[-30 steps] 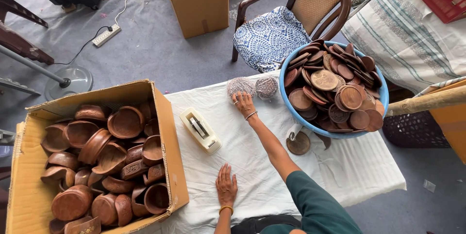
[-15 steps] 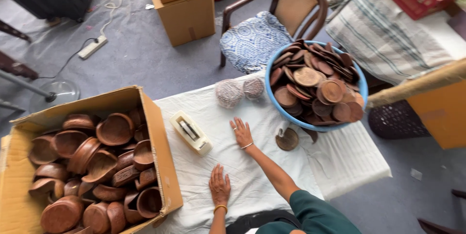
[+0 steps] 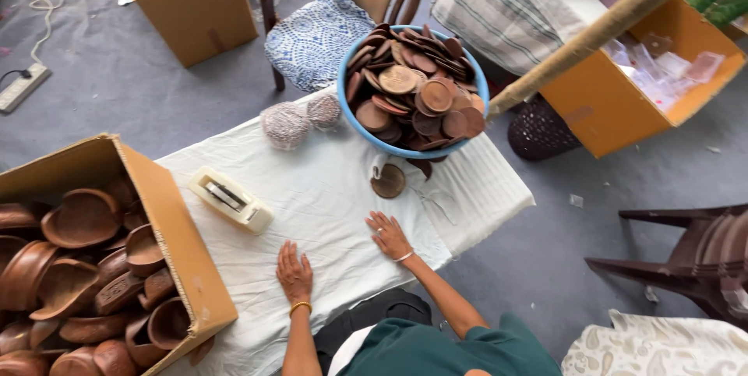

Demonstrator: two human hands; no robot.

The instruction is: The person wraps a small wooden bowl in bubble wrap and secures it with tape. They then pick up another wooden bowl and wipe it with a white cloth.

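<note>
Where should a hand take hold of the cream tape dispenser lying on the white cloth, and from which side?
Probably from above, across the middle of the cream tape dispenser, fingers on its two long flanks. It lies flat and slantwise on the white cloth, with free cloth on both long sides. The left hand is nearest; the cardboard box crowds the far-left approach.

Wooden chair (image 3: pixel 343 14), cardboard box (image 3: pixel 195 2), power strip (image 3: pixel 22 88) on floor.

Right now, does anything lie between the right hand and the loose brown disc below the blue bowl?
Nothing visible does. The right hand rests flat on the white cloth, and only bare cloth separates it from the disc.
</note>
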